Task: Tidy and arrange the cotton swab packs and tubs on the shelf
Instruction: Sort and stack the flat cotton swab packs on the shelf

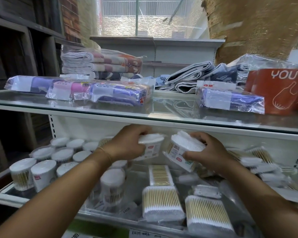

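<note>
My left hand (127, 143) grips a round tub of cotton swabs (150, 145), held tilted above the lower shelf (9, 194). My right hand (205, 150) grips a second swab tub (182, 148), tipped towards me, close beside the first. Several upright tubs (43, 174) stand in rows at the shelf's left. One more tub (112, 186) stands near the middle. Flat packs of wooden-stick swabs (162, 201) lie at the front, and loose packs (261, 165) are heaped at the right.
The glass shelf above (179, 117) sits just over my hands. It carries bagged cloth packs (117, 93), folded towels (100, 66) and an orange box (280, 90). Dark wooden shelving (15, 57) stands at the left.
</note>
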A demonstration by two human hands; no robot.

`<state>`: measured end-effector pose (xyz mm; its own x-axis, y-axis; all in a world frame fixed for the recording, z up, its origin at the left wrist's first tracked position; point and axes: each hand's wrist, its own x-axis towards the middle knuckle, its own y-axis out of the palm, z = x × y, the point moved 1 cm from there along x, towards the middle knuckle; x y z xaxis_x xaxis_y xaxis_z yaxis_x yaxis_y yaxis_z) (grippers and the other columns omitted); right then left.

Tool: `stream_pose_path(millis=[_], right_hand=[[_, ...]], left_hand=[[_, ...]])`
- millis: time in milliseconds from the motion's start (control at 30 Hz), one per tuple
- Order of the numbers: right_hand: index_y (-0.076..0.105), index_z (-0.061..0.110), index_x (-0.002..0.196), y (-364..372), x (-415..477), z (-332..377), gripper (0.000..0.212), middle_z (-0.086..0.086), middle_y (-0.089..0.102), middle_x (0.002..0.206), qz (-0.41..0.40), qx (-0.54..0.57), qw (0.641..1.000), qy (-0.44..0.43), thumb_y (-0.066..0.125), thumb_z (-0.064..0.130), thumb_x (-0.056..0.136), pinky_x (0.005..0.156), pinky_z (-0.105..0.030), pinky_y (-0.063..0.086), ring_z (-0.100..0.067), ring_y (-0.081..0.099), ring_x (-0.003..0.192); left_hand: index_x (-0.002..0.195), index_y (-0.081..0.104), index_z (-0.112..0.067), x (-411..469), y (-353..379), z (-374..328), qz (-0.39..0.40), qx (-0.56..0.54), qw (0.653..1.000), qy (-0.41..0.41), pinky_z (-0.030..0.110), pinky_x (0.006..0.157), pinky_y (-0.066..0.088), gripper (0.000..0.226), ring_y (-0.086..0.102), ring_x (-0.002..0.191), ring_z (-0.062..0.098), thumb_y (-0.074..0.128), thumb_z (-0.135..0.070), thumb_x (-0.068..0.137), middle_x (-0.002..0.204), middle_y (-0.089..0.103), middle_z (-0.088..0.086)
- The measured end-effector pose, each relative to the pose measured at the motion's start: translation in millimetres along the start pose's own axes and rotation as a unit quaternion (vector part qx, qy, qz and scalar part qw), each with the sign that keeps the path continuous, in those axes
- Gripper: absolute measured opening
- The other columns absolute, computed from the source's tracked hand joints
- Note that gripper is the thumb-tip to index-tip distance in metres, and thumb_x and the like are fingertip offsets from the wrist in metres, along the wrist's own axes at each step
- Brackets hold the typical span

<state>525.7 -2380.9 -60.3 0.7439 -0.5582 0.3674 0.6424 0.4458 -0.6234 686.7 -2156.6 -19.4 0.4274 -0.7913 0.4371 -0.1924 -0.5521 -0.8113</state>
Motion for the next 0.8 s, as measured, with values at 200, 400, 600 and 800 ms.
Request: stream_pose_path(millis=[200, 400, 600, 800], right_hand=[[0.054, 0.026, 0.135, 1.7, -2.0, 3.8, 0.081, 0.004, 0.056, 0.124, 0.001, -0.003, 1.000, 0.001, 0.087, 0.035, 0.061, 0.080, -0.029, 0.052, -0.013, 0.058, 0.104], [0.059, 0.030, 0.129, 23.6, 7.8, 29.0, 0.076, 0.007, 0.055, 0.122, 0.038, -0.026, 0.997, -0.056, 0.088, 0.033, 0.059, 0.086, -0.029, 0.053, -0.012, 0.057, 0.107], [0.066, 0.031, 0.114, 33.5, 21.7, 26.4, 0.061, 0.011, 0.061, 0.108, 0.082, 0.020, 0.996, -0.021, 0.091, 0.035, 0.059, 0.081, -0.028, 0.057, -0.007, 0.062, 0.093], [0.070, 0.031, 0.111, 51.4, 21.7, 27.6, 0.064, 0.013, 0.070, 0.105, 0.105, 0.020, 0.992, -0.060, 0.079, 0.066, 0.058, 0.090, -0.038, 0.055, -0.004, 0.066, 0.096]], left_hand=[[0.110, 0.066, -0.033, -4.4, -10.5, 10.4, 0.108, -0.124, 0.986, 0.006, 0.012, 0.086, 0.048, 0.059, 0.062, 0.100, -0.003, 0.075, 0.008, 0.068, 0.112, 0.066, -0.016], [0.112, 0.069, -0.039, -4.9, 26.9, 4.5, 0.084, -0.070, 0.993, 0.053, 0.015, 0.092, 0.046, 0.055, 0.058, 0.106, -0.006, 0.083, -0.006, 0.070, 0.116, 0.064, -0.021], [0.141, 0.037, -0.039, -13.8, 41.5, 12.1, 0.035, 0.081, 0.992, 0.090, 0.026, 0.105, 0.038, 0.075, 0.035, 0.129, 0.013, 0.076, -0.030, 0.078, 0.143, 0.031, -0.009], [0.153, -0.001, -0.039, -2.0, 46.2, 10.9, 0.097, 0.210, 0.968, 0.093, 0.045, 0.115, 0.027, 0.113, 0.003, 0.147, 0.022, 0.077, -0.037, 0.071, 0.162, -0.003, -0.004]])
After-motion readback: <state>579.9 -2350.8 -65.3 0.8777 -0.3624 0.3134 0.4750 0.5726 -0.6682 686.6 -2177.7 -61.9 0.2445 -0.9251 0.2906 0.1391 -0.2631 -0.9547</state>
